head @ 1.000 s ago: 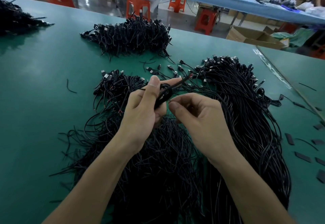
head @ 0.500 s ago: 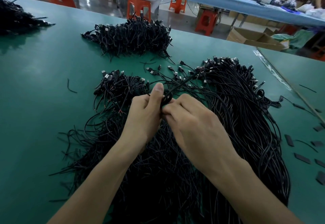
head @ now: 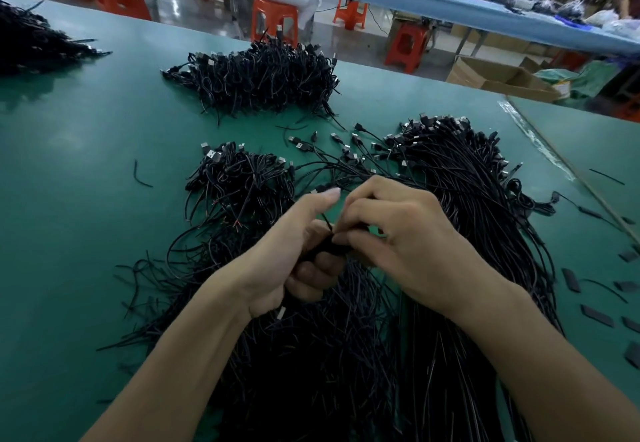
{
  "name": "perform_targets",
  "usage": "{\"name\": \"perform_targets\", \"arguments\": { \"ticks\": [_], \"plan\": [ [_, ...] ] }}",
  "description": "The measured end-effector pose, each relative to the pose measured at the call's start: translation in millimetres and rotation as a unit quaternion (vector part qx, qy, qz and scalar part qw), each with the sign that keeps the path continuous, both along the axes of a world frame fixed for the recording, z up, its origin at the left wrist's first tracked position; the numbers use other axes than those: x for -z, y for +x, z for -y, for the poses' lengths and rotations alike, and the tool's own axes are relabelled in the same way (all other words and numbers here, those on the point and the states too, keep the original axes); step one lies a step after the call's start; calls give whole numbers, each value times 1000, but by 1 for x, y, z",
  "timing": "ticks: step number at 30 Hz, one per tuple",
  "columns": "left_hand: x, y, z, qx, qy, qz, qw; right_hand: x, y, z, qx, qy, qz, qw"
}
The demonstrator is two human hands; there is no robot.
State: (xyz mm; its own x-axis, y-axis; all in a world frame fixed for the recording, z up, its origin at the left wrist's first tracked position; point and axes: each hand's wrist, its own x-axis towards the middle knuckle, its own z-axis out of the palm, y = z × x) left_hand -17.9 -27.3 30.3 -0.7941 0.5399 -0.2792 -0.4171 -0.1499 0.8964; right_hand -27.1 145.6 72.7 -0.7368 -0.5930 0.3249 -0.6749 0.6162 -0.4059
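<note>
the left hand (head: 287,263) clenches a small coiled black cable (head: 320,248) above the near heap of loose black cables (head: 311,365), steadying it so the right hand (head: 410,244) can pinch its tail, likely to wrap it.

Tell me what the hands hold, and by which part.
A coiled black cable: the left hand grips round the coil, the right hand pinches its right end.

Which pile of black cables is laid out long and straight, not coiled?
The big pile just beyond the right hand, plugs bunched at its far end; the piles to its left are tangled loops.
</note>
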Motion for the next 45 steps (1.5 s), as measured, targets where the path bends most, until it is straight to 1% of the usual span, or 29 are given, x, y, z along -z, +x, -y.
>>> {"name": "perform_targets", "arguments": {
  "ticks": [2, 4, 5, 10, 14, 18, 24, 28, 30, 32, 34, 36, 38, 40, 41, 42, 43, 45],
  "plan": [
    [-1, 0, 4, 51, -42, -57, 996, -1, -2, -2, -3, -8, 23, 1000],
    [-3, 2, 6, 87, -84, -109, 987, -1, -2, -3, -3, 9, 36, 999],
    [-3, 3, 6, 97, -97, -121, 983, -2, -1, -4, 2, 22, 41, 999],
    [-3, 4, 2, 100, -148, -128, 976, -4, -1, -3, 13, 55, 70, 996],
    [-1, 4, 0, 102, -163, -179, 965, -7, 0, 0, -11, 52, 85, 995],
    [0, 4, -1, 94, -191, -201, 956, -8, 1, 3, -23, 94, 94, 991],
    [2, 3, -1, 98, -217, -216, 947, -11, 6, 5, -7, 155, 40, 987],
    [1, 3, -2, 57, -218, -210, 951, -12, 7, 6, -12, 170, -6, 985],
    [0, 4, -2, 16, -197, -182, 963, -9, 6, 5, -14, 177, -51, 983],
    [0, 3, -3, -23, -135, -120, 983, -6, 6, 5, 4, 181, -118, 976],
    [-2, 1, -6, -53, -32, -48, 997, -2, 6, 4, 31, 160, -168, 972],
    [-3, -1, -7, -77, 49, -17, 996, 3, 4, 4, 51, 109, -184, 975],
    [-1, -1, -8, -96, 90, -45, 990, 9, 3, 4, 74, 27, -166, 983],
    [-1, 0, -9, -116, 109, -84, 984, 16, 3, 6, 98, -67, -126, 985],
    [0, 0, -9, -137, 104, -105, 980, 19, 4, 7, 110, -112, -98, 983],
    [1, 0, -9, -165, 76, -141, 973, 23, 5, 9, 119, -156, -67, 978],
    [1, -1, -9, -197, 24, -191, 961, 25, 6, 10, 128, -197, -34, 971],
    [2, -1, -9, -250, -109, -290, 917, 29, 6, 11, 136, -262, 37, 955]
  ]
}}
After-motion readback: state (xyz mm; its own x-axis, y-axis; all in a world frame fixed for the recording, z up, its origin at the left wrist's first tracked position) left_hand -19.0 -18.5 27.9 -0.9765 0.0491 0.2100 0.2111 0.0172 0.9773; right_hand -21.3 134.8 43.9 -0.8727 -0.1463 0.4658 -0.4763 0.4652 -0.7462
